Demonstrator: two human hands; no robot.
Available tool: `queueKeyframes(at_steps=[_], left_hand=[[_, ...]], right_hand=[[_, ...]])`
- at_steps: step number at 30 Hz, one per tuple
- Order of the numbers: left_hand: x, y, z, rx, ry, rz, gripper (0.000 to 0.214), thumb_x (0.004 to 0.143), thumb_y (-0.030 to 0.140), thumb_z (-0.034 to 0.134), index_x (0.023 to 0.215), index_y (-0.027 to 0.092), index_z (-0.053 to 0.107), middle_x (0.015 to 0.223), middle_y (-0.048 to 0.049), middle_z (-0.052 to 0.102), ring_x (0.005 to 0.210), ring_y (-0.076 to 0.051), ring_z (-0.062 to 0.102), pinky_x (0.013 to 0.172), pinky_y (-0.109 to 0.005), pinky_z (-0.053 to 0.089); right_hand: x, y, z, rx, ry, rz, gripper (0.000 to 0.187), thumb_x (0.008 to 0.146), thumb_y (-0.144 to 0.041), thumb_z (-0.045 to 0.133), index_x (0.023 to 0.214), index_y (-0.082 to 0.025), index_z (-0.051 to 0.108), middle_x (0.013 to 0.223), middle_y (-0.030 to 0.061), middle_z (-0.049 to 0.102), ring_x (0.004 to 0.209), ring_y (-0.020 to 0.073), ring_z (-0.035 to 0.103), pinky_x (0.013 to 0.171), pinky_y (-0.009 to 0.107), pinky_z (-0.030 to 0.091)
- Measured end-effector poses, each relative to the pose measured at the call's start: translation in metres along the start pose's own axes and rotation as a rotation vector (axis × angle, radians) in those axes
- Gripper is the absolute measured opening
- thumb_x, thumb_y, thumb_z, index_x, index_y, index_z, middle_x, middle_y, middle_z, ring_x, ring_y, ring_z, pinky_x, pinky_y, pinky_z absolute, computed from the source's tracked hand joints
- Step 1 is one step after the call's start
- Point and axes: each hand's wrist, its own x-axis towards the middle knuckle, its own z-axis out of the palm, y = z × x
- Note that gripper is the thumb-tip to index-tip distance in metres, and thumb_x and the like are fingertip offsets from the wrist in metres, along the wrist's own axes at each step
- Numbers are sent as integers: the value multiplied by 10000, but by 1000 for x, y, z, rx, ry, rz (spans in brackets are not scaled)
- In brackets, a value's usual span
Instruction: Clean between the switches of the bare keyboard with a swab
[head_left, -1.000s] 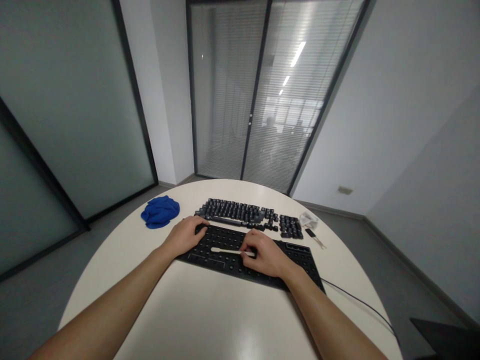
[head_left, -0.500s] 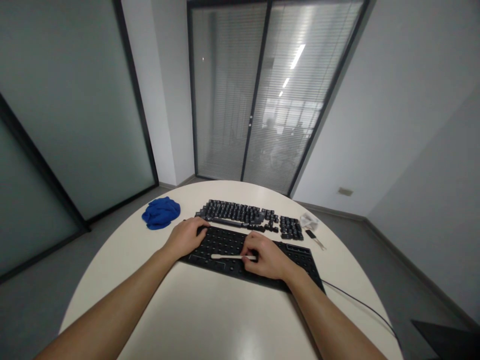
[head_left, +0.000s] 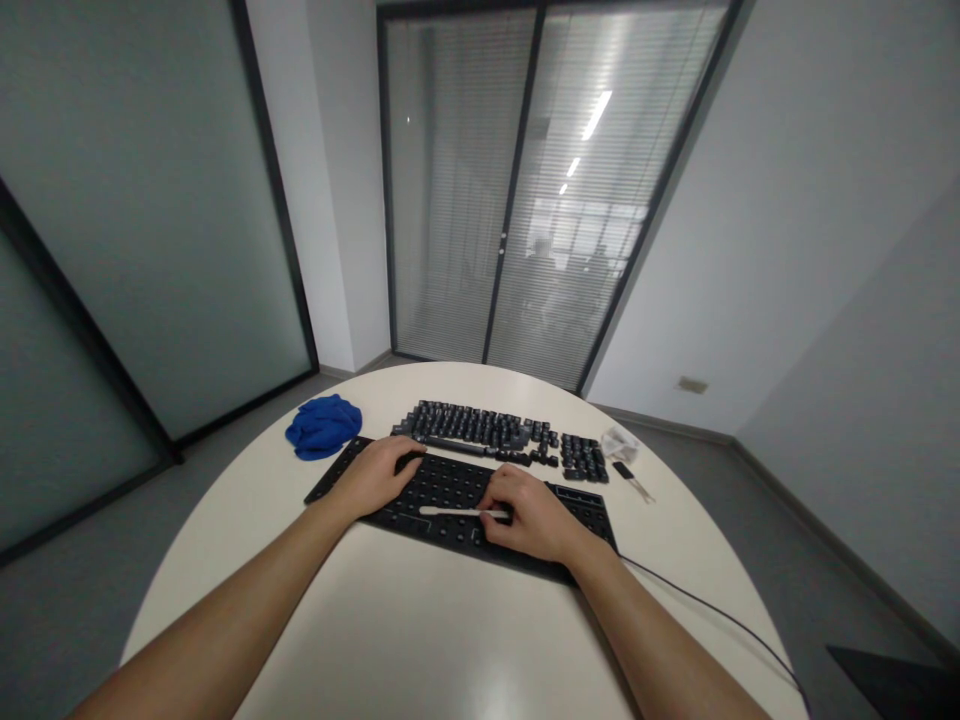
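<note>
A black keyboard point(head_left: 450, 484) with its keycaps off lies slantwise on the round table. My left hand point(head_left: 376, 476) is on its left part, fingers curled at the far edge and thumb bent in, gripping it. My right hand point(head_left: 525, 508) is closed around a slim pale brush point(head_left: 450, 511), much like a toothbrush. The brush head points left, low over the keyboard; its bristles cannot be made out. Beyond the keyboard, loose black keycaps point(head_left: 480, 425) are laid out in rows, with a separate number-pad group point(head_left: 583, 458) to the right.
A crumpled blue cloth point(head_left: 324, 427) is at the table's left. Clear plastic point(head_left: 619, 443) and a small black-and-pale tool point(head_left: 632, 480) lie at the right. The keyboard's cable point(head_left: 705, 603) runs off the right edge of the white table point(head_left: 397, 630).
The keyboard has slid left beneath my hands, so its left end now shows past my left hand. My right hand and the brush have shifted slightly left.
</note>
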Motion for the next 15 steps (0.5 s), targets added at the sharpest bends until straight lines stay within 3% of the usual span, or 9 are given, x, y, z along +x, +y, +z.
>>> queueKeyframes(at_steps=[15], left_hand=[[-1,-3,2,20,-31,29,266,922,308,513,1111,230,682,1138,-57,703,1065,-239,636,994,-391,473]], right_hand=[[3,5,3,-114,150,144,46,795,-158,639,797,-193,669,790,30,658,841,193,580,738,288,443]])
